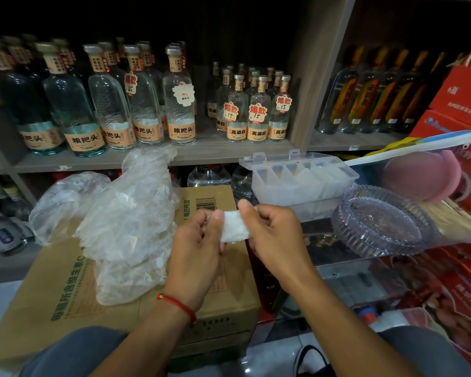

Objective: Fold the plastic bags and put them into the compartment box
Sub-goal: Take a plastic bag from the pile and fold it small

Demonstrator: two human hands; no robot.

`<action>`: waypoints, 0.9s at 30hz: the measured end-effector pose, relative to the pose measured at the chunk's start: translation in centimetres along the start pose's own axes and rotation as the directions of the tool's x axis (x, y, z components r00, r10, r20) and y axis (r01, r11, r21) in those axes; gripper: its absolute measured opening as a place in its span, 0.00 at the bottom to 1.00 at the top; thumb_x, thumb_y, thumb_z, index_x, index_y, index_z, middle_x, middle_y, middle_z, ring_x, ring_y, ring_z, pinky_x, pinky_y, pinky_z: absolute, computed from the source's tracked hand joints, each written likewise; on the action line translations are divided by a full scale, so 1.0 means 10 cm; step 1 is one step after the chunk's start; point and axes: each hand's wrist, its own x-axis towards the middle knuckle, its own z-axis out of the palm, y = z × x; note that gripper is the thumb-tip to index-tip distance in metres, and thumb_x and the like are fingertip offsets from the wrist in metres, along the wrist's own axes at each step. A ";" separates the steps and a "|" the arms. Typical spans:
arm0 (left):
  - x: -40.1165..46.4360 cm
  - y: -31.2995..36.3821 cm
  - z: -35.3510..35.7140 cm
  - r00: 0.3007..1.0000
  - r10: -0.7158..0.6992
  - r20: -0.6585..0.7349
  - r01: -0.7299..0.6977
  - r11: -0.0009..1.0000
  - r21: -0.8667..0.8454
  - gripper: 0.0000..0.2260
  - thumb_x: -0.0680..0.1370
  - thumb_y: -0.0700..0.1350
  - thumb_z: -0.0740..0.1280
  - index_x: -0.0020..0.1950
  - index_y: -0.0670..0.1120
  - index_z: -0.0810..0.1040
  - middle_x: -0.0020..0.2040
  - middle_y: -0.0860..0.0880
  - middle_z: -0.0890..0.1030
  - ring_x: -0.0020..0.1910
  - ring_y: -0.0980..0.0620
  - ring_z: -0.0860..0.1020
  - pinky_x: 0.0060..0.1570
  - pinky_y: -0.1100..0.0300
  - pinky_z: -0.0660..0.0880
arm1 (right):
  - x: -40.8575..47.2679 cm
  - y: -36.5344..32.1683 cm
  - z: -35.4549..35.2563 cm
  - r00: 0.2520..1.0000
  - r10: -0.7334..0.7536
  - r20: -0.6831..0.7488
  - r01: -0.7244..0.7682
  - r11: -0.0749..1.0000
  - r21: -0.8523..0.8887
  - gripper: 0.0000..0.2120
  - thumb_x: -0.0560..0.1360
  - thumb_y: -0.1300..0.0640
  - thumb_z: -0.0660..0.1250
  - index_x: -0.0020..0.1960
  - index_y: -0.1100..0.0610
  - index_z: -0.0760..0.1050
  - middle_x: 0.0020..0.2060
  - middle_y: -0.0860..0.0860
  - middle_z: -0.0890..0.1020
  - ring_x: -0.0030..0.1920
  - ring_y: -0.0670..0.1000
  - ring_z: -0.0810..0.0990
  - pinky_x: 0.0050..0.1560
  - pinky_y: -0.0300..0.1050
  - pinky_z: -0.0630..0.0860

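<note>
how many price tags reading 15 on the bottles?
4. One on a tall bottle in the left group; three on the short front-row bottles: left, middle, right. Rear bottles may hide more.

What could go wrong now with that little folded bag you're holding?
1. The folded bag is held only at its ends by the left hand and right hand; loosening either grip might let the slippery plastic spring open.
2. The compartment box looks already stuffed in several sections, so pushing this one in could pop others out.
3. The loose bag pile sits heaped on the cardboard carton and might slide off.
</note>
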 end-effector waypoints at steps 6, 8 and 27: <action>0.04 0.06 0.01 0.999 0.049 -0.017 -0.049 0.999 0.004 0.12 0.84 0.47 0.64 0.44 0.43 0.79 0.25 0.54 0.71 0.25 0.55 0.67 0.27 0.60 0.65 | -0.02 0.04 0.06 0.998 0.023 -0.065 -0.015 0.993 0.118 0.22 0.81 0.44 0.69 0.35 0.57 0.80 0.22 0.48 0.74 0.23 0.45 0.71 0.27 0.41 0.69; 0.04 0.07 -0.01 0.994 0.107 -0.021 -0.106 0.992 0.063 0.12 0.84 0.47 0.64 0.44 0.44 0.79 0.26 0.54 0.72 0.25 0.55 0.68 0.29 0.59 0.65 | -0.02 0.04 0.03 0.996 0.082 -0.017 -0.078 0.980 0.183 0.24 0.81 0.40 0.67 0.39 0.58 0.82 0.23 0.49 0.75 0.23 0.46 0.72 0.25 0.39 0.69; 0.03 0.15 -0.09 0.990 0.139 0.009 -0.139 0.984 0.115 0.11 0.84 0.46 0.64 0.45 0.43 0.79 0.26 0.53 0.73 0.26 0.56 0.71 0.28 0.61 0.68 | 0.04 0.06 -0.24 0.958 0.003 0.287 -0.088 0.955 0.282 0.06 0.81 0.59 0.71 0.54 0.61 0.84 0.31 0.58 0.84 0.28 0.49 0.82 0.31 0.38 0.78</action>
